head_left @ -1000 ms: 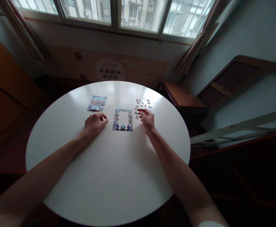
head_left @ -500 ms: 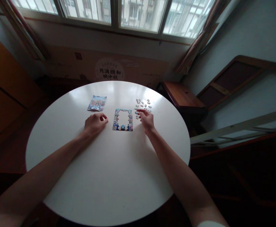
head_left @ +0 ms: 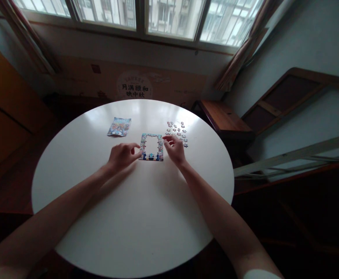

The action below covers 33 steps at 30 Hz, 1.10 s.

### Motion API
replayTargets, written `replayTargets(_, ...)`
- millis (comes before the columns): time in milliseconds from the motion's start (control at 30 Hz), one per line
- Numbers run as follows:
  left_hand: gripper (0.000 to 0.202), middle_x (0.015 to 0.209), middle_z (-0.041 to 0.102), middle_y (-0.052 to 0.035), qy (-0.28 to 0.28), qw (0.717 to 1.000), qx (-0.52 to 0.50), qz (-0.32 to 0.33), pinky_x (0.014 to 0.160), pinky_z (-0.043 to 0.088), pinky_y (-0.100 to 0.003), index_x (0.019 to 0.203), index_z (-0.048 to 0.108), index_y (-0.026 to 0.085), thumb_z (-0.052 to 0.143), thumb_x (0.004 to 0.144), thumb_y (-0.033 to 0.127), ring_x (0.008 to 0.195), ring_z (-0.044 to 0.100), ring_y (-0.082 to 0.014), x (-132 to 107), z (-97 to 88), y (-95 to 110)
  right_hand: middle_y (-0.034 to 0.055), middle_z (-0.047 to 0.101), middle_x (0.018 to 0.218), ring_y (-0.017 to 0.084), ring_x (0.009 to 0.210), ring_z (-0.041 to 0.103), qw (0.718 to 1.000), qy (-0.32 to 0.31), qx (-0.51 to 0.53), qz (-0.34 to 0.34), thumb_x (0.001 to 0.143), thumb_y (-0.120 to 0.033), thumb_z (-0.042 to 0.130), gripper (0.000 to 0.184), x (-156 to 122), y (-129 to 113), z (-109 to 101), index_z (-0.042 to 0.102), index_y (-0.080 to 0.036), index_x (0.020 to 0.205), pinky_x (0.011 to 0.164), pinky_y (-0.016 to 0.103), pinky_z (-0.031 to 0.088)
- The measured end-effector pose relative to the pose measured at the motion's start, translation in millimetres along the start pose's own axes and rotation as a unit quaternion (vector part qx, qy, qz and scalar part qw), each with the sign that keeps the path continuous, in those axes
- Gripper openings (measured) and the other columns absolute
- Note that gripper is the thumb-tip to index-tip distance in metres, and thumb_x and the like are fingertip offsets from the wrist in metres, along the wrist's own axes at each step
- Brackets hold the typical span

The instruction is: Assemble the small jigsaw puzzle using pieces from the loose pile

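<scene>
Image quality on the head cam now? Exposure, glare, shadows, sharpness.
Head view: bright window backlights a dim room, lower right nearly black; head view: glare on the table toward its far edge, including behind the loose puzzle pieces; head view: soft shadow below the left hand; head view: piece artwork too small to make out.

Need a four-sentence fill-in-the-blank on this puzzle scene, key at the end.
The puzzle border lies ____ the left hand and the right hand.
The loose pieces lie nearer the ____ hand.
The packet lies beyond the ____ hand.
The round tabletop's colour is ____.

Missing words: between; right; left; white.
</scene>
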<state>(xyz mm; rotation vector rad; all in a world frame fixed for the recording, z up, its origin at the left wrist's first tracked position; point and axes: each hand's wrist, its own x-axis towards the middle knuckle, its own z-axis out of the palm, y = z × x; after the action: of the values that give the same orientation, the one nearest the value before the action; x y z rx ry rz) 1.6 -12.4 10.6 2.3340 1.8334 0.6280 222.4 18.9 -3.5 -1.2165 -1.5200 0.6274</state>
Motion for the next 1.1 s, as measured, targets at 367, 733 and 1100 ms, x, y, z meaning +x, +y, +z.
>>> replayTargets(367, 0.032, 0.071, 0.073, -0.0028, -0.035, 0.997, 0.026, 0.056, 0.059, 0.038, -0.025, 0.1, 0.077, 0.029, 0.059, 0.084, 0.051, 0.07, 0.067, -0.0203, -6.5, 5.0, 11.5, 0.0066, 0.065, 0.092, 0.019, 0.089, 0.057, 0.931, -0.231, -0.264, -0.099, 0.09, -0.031, 0.063, 0.016, -19.5, -25.3, 21.4, 0.077, -0.024, 0.09, 0.085, 0.036, 0.037)
replayTargets(733, 0.03, 0.071, 0.073, -0.0019, -0.058, 0.997, 0.005, 0.049, 0.056, 0.036, -0.025, 0.096, 0.077, 0.029, 0.058, 0.084, 0.05, 0.068, 0.066, -0.0191, -5.7, 2.7, 13.2, 0.0054, 0.063, 0.092, 0.014, 0.08, 0.058, 0.941, -0.255, -0.218, -0.037, 0.084, -0.017, 0.067, 0.01, -15.3, -22.5, 26.7, 0.075, -0.02, 0.09, 0.077, 0.027, 0.042)
replayTargets(1100, 0.03, 0.071, 0.072, -0.0014, -0.058, 0.998, -0.003, 0.038, 0.055, 0.034, -0.024, 0.091, 0.077, 0.027, 0.059, 0.084, 0.05, 0.064, 0.064, -0.0169, -5.4, 4.1, 11.0, 0.0052, 0.066, 0.089, 0.013, 0.074, 0.059, 0.959, -0.235, -0.158, -0.023, 0.083, -0.014, 0.064, 0.011, -10.8, -12.7, 27.9, 0.073, -0.017, 0.088, 0.073, 0.026, 0.045)
